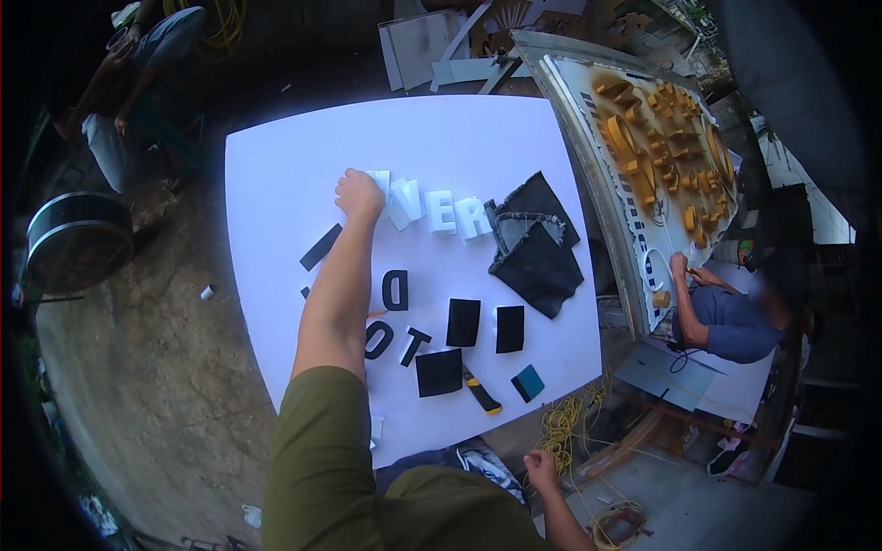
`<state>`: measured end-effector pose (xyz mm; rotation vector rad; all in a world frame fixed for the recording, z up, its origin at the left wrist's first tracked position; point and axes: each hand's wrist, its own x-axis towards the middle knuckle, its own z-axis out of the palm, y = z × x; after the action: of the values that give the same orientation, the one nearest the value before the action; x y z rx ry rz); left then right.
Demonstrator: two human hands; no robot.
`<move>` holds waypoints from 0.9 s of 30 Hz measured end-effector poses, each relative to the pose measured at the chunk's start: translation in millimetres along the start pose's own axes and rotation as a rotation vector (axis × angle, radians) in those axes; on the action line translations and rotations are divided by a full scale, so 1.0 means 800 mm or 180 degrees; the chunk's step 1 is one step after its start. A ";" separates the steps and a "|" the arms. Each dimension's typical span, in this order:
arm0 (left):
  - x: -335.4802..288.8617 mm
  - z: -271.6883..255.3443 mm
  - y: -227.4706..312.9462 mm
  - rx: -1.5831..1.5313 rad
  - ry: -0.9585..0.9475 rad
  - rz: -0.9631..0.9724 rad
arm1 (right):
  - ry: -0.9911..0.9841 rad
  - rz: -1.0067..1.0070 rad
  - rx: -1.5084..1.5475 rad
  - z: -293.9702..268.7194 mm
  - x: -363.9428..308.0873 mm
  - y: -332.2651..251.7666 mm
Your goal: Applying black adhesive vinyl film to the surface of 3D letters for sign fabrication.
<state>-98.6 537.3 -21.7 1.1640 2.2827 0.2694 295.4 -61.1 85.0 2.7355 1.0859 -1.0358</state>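
My left hand [359, 193] reaches to the far left of the white table [303, 129]. Its fingers are curled at the end of a row of white block letters, against the leftmost letter [379, 178], which is partly hidden by the hand. Further right in the row stand more white letters [441, 213]. Under and beside my left forearm lie black block letters [395, 290]. My right hand [542, 469] hangs off the near table edge at the lower right, fingers loosely curled, with nothing visible in them.
A black cloth [542, 266] lies at the table's right. Nearer are black square pieces [439, 373], a yellow-and-black utility knife [481, 392] and a teal flat scraper [527, 383]. At right, a person [735, 317] works by a board [634, 193] of orange shapes. A drum [80, 241] stands left.
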 end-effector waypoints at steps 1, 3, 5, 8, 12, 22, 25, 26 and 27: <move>0.003 0.004 -0.001 0.0014 -0.0016 0.0010 | -0.0006 0.0080 -0.0032 0.000 -0.005 0.003; 0.000 0.000 0.007 -0.0116 -0.0147 -0.0207 | 0.0002 0.0167 0.0114 0.004 -0.013 0.019; 0.004 0.003 0.006 -0.0069 -0.0175 -0.0146 | -0.0002 0.0227 0.0265 0.006 -0.017 0.029; 0.001 0.005 -0.001 -0.0020 -0.0081 -0.0006 | -0.0100 0.0265 0.0251 0.008 -0.017 0.030; -0.008 0.013 -0.011 -0.0017 0.0150 0.0270 | -0.0019 0.0102 0.0115 0.008 -0.011 0.022; -0.017 0.011 -0.032 -0.0221 0.0339 0.0432 | -0.0017 0.0036 -0.0138 -0.017 0.002 0.007; -0.026 0.002 -0.028 -0.0706 0.0153 0.0641 | -0.0031 -0.0065 -0.0045 -0.013 0.009 0.029; -0.026 0.002 -0.031 -0.0829 0.0263 0.0571 | -0.0041 -0.0108 -0.0050 -0.011 0.016 0.036; -0.024 0.000 -0.035 -0.0953 0.0376 0.0504 | -0.0138 -0.0011 0.0015 -0.009 0.022 0.041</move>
<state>-108.4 504.8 -25.9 1.1964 2.1558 0.7314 329.1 -74.1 73.2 2.7022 1.0840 -1.0940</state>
